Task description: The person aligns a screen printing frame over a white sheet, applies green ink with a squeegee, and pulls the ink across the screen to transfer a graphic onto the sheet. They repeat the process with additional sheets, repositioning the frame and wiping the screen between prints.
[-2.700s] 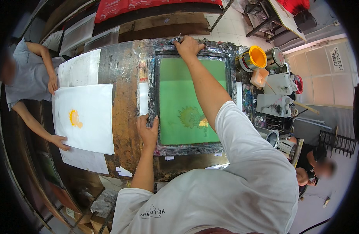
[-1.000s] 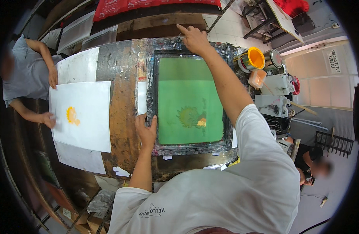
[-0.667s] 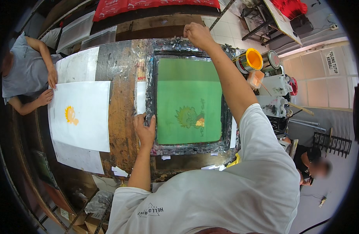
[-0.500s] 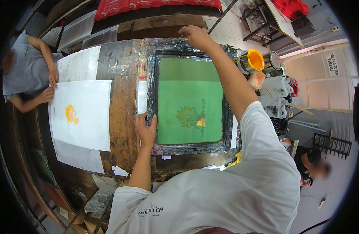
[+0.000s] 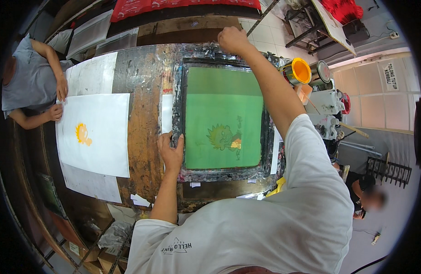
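A screen printing frame (image 5: 219, 81) with green mesh and dark, ink-smeared edges lies flat on the worktable in front of me. A spiky-haired cartoon figure and some lettering show in its mesh. My left hand (image 5: 170, 153) grips the frame's left edge near its lower end, thumb on the rim and fingers on the outer side. Beyond the frame's far edge, my right hand (image 5: 233, 40) is closed with its fingers curled; whatever it holds there is hidden. White paper (image 5: 166, 114) peeks out from under the frame's left side.
A co-worker's hands (image 5: 58, 100) touch a white sheet (image 5: 101, 155) with an orange and yellow print, at left. To the right stand an open yellow paint can (image 5: 288, 73), another can (image 5: 320, 73) and white jugs (image 5: 324, 101). Another person (image 5: 359, 194) is at far right.
My right hand has shifted slightly right, its stretched fingers now curled in. My left hand and the frame stay put. The co-worker's lower hand and the printed sheet have moved slightly.
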A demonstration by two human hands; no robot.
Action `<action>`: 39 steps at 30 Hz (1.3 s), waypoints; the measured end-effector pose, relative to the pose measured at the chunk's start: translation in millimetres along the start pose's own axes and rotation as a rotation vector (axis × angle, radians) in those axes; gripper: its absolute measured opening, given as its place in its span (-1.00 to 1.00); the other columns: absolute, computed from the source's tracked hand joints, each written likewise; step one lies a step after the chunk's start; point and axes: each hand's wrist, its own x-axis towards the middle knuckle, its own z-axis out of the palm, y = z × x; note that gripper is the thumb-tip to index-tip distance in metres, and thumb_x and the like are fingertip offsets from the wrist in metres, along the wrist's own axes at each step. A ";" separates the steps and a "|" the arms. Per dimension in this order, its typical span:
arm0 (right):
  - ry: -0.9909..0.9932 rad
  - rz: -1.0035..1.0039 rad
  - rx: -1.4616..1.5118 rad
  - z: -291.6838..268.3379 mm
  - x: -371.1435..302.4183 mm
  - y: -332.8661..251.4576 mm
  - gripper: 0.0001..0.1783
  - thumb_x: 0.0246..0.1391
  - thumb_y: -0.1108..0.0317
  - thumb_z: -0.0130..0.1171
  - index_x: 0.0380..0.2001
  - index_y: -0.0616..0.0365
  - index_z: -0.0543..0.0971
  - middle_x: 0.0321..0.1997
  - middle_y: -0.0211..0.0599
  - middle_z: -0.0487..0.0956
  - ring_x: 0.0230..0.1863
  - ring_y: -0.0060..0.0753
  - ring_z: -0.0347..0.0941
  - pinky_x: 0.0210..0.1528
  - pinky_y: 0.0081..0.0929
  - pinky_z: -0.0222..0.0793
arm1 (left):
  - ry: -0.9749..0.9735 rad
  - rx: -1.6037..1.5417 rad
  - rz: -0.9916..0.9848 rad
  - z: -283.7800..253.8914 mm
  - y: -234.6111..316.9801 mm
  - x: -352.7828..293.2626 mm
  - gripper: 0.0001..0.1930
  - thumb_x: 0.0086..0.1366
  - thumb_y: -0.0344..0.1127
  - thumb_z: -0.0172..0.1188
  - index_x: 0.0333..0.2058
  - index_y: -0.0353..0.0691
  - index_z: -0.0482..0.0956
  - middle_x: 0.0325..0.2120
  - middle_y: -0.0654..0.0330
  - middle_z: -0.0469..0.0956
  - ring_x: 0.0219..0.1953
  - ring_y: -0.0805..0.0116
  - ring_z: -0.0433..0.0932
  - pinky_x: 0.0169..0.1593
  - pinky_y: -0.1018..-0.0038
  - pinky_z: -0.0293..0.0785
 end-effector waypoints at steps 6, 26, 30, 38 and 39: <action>0.237 -0.243 0.283 18.0 9.5 22.4 -0.56 0.17 0.48 0.16 0.09 -0.05 0.73 0.27 -0.26 0.64 0.25 -0.01 0.56 0.28 -0.01 0.49 | 0.013 0.002 0.034 2.6 -4.7 -0.2 -0.56 0.31 -0.26 0.49 0.02 -0.44 0.60 -0.10 -0.02 0.53 0.03 -0.03 0.51 0.14 0.15 0.44; 0.318 -0.586 0.035 33.2 37.2 12.2 -0.70 0.14 0.32 0.36 -0.04 0.02 0.77 -0.06 -0.02 0.76 0.04 0.13 0.69 0.13 0.01 0.62 | 0.010 0.012 0.029 0.8 -0.4 1.6 -0.58 0.32 -0.23 0.47 0.01 -0.41 0.62 -0.11 -0.02 0.56 0.03 -0.04 0.52 0.12 0.16 0.44; 0.112 -0.424 -0.018 35.4 44.3 0.4 -0.77 0.21 0.27 0.33 -0.08 -0.08 0.78 -0.04 -0.11 0.77 0.04 0.10 0.70 0.12 0.00 0.63 | 0.023 0.013 0.055 2.1 -3.6 1.9 -0.58 0.31 -0.24 0.48 0.00 -0.41 0.61 -0.12 -0.02 0.56 0.03 -0.04 0.52 0.13 0.15 0.44; 0.255 0.075 0.192 51.1 56.9 -36.2 -0.76 0.27 0.29 0.20 -0.18 0.18 0.75 -0.03 0.03 0.76 0.08 0.12 0.71 0.11 -0.01 0.63 | 0.044 0.020 0.060 2.6 -2.2 1.3 -0.59 0.33 -0.23 0.47 -0.03 -0.42 0.61 -0.13 -0.06 0.56 0.02 -0.08 0.52 0.14 0.12 0.42; 0.223 0.100 0.210 46.1 61.1 -40.7 -0.76 0.26 0.29 0.19 -0.17 0.15 0.76 0.00 0.01 0.76 0.08 0.12 0.71 0.11 -0.03 0.64 | 0.044 0.051 0.068 -0.6 -4.6 -2.0 -0.59 0.34 -0.22 0.47 -0.03 -0.42 0.61 -0.13 -0.06 0.56 0.01 -0.08 0.52 0.14 0.13 0.42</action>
